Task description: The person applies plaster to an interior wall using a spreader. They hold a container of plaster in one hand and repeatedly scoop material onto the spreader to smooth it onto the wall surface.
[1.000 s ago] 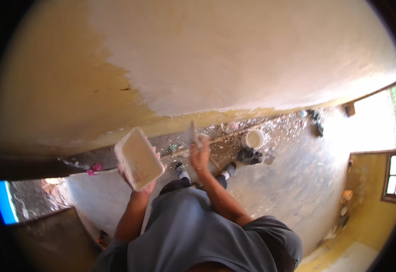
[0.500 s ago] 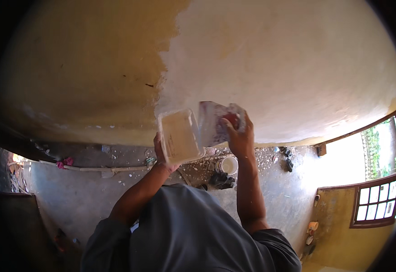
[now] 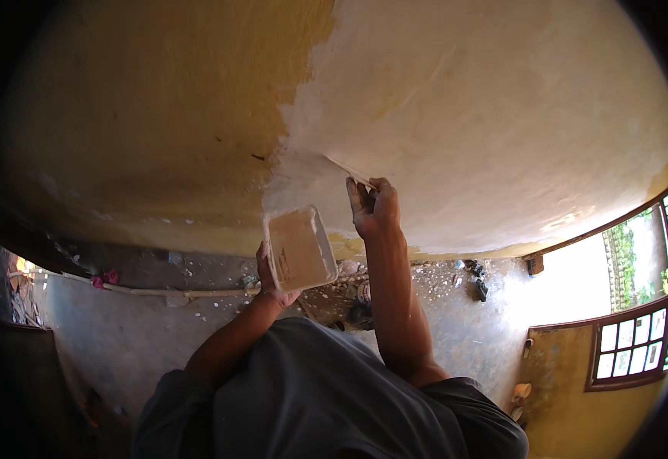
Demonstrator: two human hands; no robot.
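My left hand grips a rectangular plastic tub from its left side and below. Pale beige paste lies inside the tub. To the right and a little higher, my right hand pinches a thin flat scraper, seen nearly edge-on. The scraper's far edge meets the wall, or is very close to it; contact is hard to tell. A whitish coat covers the wall on the right, with a ragged border against bare yellow-brown wall on the left.
Below the wall, the floor holds scattered chips and debris. A long pale pole and a pink cloth lie to the left. Black plastic is partly behind my right forearm. A barred window stands at the right.
My right hand has moved up and left from beside the tub toward the wall. The scraper has turned from broad face to edge-on. The tub has shifted slightly down.
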